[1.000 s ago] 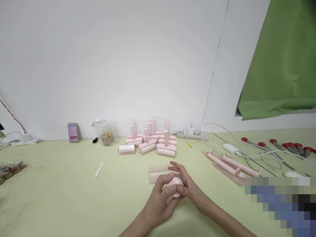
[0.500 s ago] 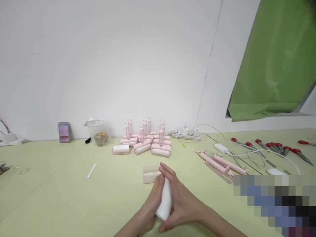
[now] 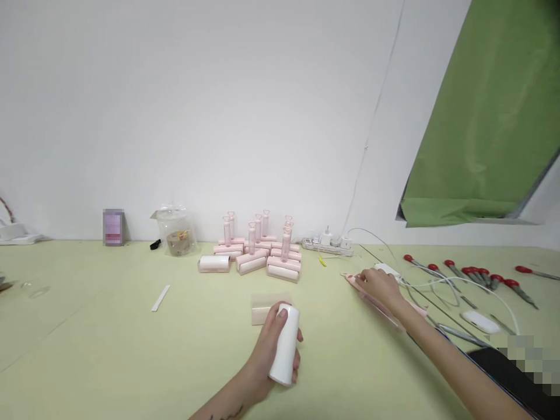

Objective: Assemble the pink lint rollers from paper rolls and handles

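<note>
My left hand (image 3: 266, 356) is wrapped round a white roll (image 3: 284, 345), holding it upright-tilted just above the green table (image 3: 109, 350). Right behind it lies a clear plastic cover (image 3: 265, 307). My right hand (image 3: 381, 287) is stretched out to the right and rests on the long pink handles (image 3: 363, 289) lying there; its fingers curl over them, and whether they grip one is unclear. A stack of finished pink lint rollers (image 3: 258, 254) stands further back in the middle.
A power strip (image 3: 327, 246) with plugs and white cables sits by the wall. Red-handled tools (image 3: 472, 274) lie at the right, with a white mouse-like object (image 3: 479, 321). A clear bag (image 3: 177, 239) and a white strip (image 3: 160, 297) are at the left.
My right hand let go of the white roll and moved right to the pink handles. My left hand keeps hold of the roll.
</note>
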Motion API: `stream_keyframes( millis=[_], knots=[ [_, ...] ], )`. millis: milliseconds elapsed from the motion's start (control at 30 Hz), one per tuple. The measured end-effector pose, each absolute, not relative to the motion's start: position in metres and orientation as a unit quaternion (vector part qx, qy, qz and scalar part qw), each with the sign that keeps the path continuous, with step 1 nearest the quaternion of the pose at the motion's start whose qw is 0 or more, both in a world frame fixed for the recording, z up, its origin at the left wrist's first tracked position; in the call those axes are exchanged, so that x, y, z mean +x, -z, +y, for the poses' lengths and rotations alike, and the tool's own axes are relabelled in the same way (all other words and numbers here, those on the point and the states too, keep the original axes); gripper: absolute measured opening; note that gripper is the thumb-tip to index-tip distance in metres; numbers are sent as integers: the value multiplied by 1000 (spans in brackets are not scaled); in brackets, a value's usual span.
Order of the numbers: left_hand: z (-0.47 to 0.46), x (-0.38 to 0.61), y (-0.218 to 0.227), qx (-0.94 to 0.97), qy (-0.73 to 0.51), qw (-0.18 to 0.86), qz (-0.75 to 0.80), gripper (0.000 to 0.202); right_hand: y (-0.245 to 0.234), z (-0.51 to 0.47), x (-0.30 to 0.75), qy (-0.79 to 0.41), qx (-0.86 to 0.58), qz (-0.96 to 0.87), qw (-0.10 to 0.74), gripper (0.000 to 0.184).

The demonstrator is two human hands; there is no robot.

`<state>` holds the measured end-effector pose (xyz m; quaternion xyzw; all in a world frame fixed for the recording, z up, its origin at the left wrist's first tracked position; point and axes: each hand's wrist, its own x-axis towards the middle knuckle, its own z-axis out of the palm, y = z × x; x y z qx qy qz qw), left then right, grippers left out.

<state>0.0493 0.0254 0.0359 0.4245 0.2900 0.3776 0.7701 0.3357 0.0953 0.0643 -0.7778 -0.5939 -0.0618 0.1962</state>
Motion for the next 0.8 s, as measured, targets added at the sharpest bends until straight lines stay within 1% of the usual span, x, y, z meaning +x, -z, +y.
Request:
stream_keyframes(
  millis=[67,133,267,400,467,533,600,700,800],
  knots=[
    [26,49,-36,423,-384,770,284,41,-59,99,339,12,-781,-598,179,28],
    [27,49,-37,421,-393,770,276,42,-58,100,341,-26,-780,-598,180,26],
    [29,48,-38,414,-410,768,265,42,-70,101,348,-54,-773,-586,235,27],
    [30,47,-39,380,-461,752,277,41,-89,90,327,-72,-753,-570,320,46],
    [31,48,-40,355,-490,743,285,43,-93,76,296,-130,-718,-582,359,51],
    [33,48,-40,328,-519,735,287,45,-91,57,254,-313,-615,-579,435,49],
    [34,47,-40,304,-543,728,286,47,-83,38,210,-423,-542,-563,459,46],
    [34,47,-38,304,-547,726,285,48,-67,19,163,-481,-506,-528,483,46],
    [31,48,-33,331,-548,712,287,48,-53,13,145,-469,-490,-520,519,44]
  ],
)
